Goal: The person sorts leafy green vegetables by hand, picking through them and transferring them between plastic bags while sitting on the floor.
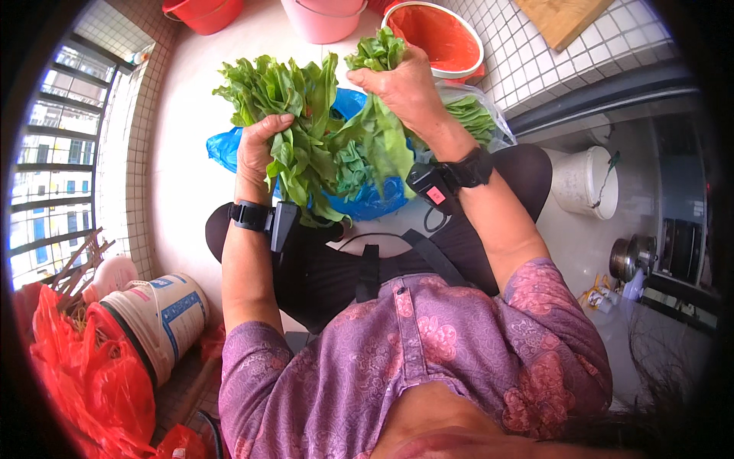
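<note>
My left hand [259, 143] is closed around a large bunch of leafy greens [298, 137], its thumb across the leaves. On the right, my right hand [401, 86] grips a second bunch of greens [381, 140], with leaves sticking out above and below the fist. Beneath and between both hands lies an open blue plastic bag [373, 198] with more greens [351, 166] in it. Beyond my right wrist, a clear plastic bag [500, 117] holds further long green leaves [470, 117]. Each wrist wears a black strapped device.
A white-rimmed bin with a red liner [438, 40] stands beyond my right hand. Pink [324, 20] and red [206, 14] buckets stand farther off. A white bucket [585, 181] is at right; a tilted white pail [172, 321] and red plastic bags [86, 378] are at lower left.
</note>
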Tool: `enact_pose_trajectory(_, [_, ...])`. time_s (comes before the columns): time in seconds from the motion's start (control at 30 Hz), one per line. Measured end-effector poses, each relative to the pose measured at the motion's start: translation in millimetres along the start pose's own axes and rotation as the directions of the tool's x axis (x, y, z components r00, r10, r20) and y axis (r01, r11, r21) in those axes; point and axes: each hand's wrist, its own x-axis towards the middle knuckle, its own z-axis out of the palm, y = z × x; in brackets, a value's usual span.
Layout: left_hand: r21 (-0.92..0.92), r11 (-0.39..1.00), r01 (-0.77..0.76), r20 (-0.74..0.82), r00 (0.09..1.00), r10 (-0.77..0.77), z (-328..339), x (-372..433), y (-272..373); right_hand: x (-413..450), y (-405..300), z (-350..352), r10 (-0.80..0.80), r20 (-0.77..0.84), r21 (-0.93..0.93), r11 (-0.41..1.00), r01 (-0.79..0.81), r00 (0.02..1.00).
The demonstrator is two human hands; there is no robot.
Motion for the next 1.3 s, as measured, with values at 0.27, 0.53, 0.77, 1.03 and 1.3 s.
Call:
enact_pose_trajectory(0.27, [0.294,0.95,-0.102,-0.012,0.994,0.11,31.1,-14.5,2.1,-6.6,14.6,25.4,0.33,0.11,0.549,0.767,-0.334,0.938])
enact_pose_trajectory(0.53, [0.277,0.955,-0.109,-0.046,0.991,0.126,23.4,-11.7,3.0,-0.2,28.1,19.2,0.417,0.221,0.637,0.623,-0.455,0.881])
enact_pose_trajectory(0.77, [0.103,0.991,-0.083,-0.042,0.995,0.088,16.8,-8.3,3.6,4.9,27.1,0.8,0.399,0.138,0.711,0.598,-0.371,0.907])
enact_pose_trajectory(1.03, [0.012,0.992,-0.123,-0.034,0.992,0.123,18.1,-7.7,3.6,15.2,23.2,-26.4,0.342,0.068,0.69,0.662,-0.291,0.937])
enact_pose_trajectory(1.3, [-0.038,0.996,-0.085,0.044,0.995,0.087,19.8,-5.3,0.2,1.9,18.0,-2.9,0.3,0.125,0.608,0.73,-0.312,0.946])
